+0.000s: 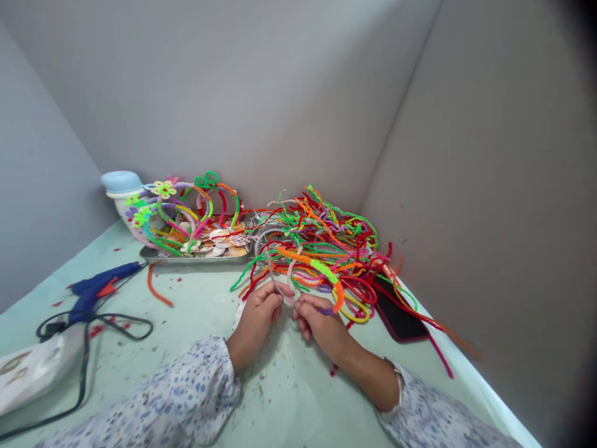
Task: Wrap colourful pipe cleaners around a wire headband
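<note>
The pale green surface (298,404) carries everything. Across the centre and right of the frame sprawls a heap of fuzzy stems (326,218), just beyond my fingertips, which I judge keeps every colour within reach. Left of centre, a metal tray (196,260) gathers shells (219,241) and bright headbands (212,208) so they don't scatter. My blue glue gun (91,292) lies at left, nozzle near the tray's corner (perhaps to spare the cloth). My forearms slant in from the lower corners; my left hand (261,311) and right hand (321,326) nearly meet at centre, fingers curled. Both pinch at a thin grey strip (272,272), seemingly to steady it, while a wrapped orange-and-green band (323,269) arches above my right knuckles.
</note>
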Demonstrator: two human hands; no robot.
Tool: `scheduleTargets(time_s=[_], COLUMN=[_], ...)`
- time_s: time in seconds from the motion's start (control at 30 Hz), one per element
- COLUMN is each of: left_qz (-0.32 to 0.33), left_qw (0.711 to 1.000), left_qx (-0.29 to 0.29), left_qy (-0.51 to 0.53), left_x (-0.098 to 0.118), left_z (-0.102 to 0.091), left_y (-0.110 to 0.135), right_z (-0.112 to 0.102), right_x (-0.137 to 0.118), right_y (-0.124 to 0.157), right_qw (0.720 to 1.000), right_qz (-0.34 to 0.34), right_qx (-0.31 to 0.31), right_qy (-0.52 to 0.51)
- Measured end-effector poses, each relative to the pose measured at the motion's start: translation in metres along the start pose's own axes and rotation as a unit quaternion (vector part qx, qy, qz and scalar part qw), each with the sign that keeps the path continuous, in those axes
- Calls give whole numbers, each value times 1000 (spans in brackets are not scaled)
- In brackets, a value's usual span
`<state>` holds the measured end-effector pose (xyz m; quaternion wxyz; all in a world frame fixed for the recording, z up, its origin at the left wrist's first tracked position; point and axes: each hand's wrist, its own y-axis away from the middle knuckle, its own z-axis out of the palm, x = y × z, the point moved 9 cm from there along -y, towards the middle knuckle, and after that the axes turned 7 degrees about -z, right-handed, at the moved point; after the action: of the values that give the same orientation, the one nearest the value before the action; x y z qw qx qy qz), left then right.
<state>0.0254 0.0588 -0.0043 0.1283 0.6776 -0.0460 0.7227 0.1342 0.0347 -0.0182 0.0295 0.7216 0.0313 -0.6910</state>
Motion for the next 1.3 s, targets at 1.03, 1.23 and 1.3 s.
scheduleTargets(time_s=[1.03,1.23,1.3], left_qz=[137,138,141], left_qw=[940,928,928], left_qx=[76,90,88], left_qy=[-304,-333,-334], left_x=[33,32,32], left_z=[-2,-2,-2], left_y=[6,6,7], right_z=[-4,-5,-6], right_x=[4,4,5], right_y=[2,3,2], right_qw=[997,997,998], right_qz=[-48,-50,-52], right_qx=[37,39,37], right_qy=[39,35,30])
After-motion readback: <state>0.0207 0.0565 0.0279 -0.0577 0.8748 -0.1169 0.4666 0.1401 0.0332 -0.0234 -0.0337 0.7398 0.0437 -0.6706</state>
